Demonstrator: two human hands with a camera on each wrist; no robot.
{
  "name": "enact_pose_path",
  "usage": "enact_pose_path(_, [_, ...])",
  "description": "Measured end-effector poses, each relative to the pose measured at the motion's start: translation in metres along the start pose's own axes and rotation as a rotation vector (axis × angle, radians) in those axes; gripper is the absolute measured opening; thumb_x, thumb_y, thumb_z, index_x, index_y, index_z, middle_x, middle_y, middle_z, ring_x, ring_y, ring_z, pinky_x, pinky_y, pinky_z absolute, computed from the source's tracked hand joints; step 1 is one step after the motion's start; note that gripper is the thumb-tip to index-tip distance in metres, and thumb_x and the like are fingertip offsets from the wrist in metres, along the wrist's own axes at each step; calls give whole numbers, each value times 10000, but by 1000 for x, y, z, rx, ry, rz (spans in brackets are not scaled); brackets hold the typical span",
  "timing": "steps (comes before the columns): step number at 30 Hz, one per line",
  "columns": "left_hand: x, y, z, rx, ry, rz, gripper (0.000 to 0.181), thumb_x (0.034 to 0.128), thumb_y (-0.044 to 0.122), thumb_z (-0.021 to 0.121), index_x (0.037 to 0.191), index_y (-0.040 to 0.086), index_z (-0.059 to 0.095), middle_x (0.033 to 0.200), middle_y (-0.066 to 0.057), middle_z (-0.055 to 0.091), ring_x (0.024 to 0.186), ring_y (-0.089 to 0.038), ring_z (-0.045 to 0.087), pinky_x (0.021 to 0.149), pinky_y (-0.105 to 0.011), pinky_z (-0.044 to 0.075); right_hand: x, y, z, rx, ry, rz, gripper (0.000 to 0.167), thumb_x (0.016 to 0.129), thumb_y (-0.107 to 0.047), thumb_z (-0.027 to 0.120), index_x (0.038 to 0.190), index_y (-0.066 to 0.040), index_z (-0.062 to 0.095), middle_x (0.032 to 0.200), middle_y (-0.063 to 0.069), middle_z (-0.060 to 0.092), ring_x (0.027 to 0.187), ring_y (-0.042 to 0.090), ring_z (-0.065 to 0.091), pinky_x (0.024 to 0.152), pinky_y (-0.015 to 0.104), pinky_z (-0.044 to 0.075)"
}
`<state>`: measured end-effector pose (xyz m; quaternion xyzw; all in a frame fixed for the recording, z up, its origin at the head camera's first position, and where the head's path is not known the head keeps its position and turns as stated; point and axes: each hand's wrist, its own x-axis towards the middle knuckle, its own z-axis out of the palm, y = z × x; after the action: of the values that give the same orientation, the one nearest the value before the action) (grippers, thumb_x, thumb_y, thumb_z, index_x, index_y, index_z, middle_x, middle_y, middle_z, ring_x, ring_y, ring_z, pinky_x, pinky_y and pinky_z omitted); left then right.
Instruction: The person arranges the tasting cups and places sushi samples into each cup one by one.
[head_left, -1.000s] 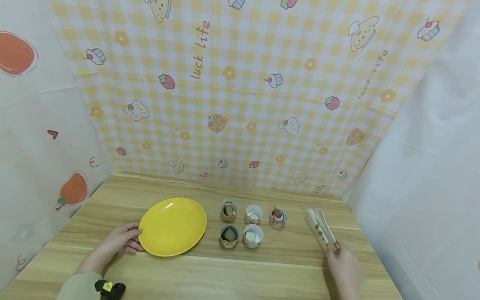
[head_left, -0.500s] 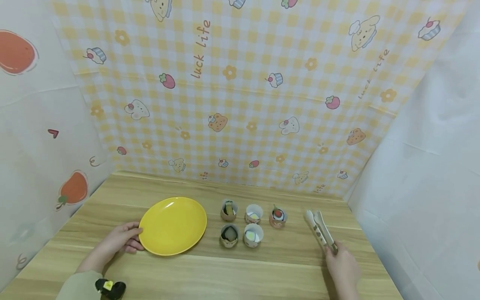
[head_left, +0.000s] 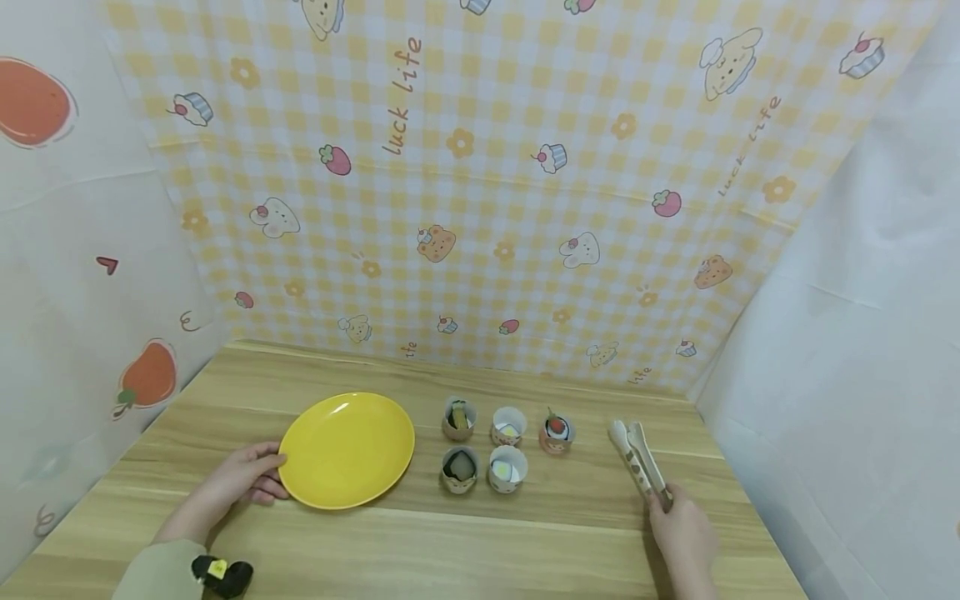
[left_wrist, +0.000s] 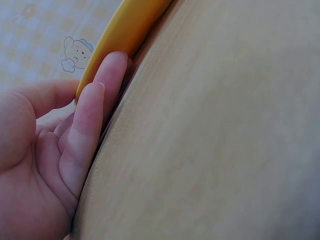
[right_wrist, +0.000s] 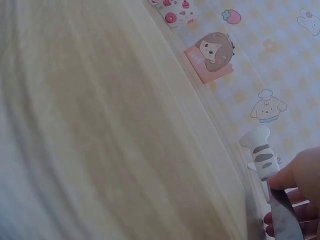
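Note:
My left hand (head_left: pixel 243 477) pinches the left rim of a round yellow plate (head_left: pixel 348 450); in the left wrist view the thumb is on top and fingers (left_wrist: pixel 111 75) reach under the edge. At the right, my right hand (head_left: pixel 682 527) holds a pair of tongs (head_left: pixel 637 457) with white, paw-like tips, which stand slightly apart and point away from me. The right wrist view shows the thumb on the metal arm of the tongs (right_wrist: pixel 262 155). The plate bears nothing.
Between the hands stand several small paper cups: one with a strawberry-topped piece (head_left: pixel 557 433), others with a dark piece (head_left: pixel 460 469), a yellowish-brown piece (head_left: pixel 459 419) and white-and-yellow pieces (head_left: pixel 505 473). A checked cloth (head_left: pixel 480 200) hangs behind the wooden table (head_left: pixel 420 550).
My right hand and the tongs have shifted slightly left, and the tongs' tips stand a little farther apart than one second ago. The left hand and plate stay in place.

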<state>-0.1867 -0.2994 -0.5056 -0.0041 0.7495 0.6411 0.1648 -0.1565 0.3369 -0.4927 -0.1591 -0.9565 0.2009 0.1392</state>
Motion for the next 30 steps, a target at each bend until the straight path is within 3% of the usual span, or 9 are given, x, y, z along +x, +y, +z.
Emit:
enact_pose_path(7, [1, -1, -1, 9, 8, -6, 620, 1016, 185, 454, 1365, -234, 158, 803, -99, 663, 700, -241, 680, 608, -333, 571, 0, -2, -3, 2, -23, 4, 443, 873, -186, 649, 1204, 92, 554, 838, 212, 652, 539, 226, 515, 416, 341, 384])
enact_pose_path(14, [1, -4, -1, 0, 2, -9, 624, 1015, 190, 459, 1367, -229, 160, 812, -102, 666, 712, -246, 683, 612, -332, 572, 0, -3, -3, 20, -65, 48, 479, 866, -193, 651, 1226, 93, 519, 935, 280, 641, 591, 245, 547, 432, 350, 412])
enact_pose_path(30, [1, -2, 0, 6, 10, 3, 600, 1007, 174, 458, 1349, -234, 183, 796, -92, 660, 696, -239, 680, 600, -331, 571, 0, -5, -8, 12, -124, 42, 506, 883, -216, 636, 1249, 98, 484, 996, 316, 610, 609, 265, 551, 439, 347, 430])
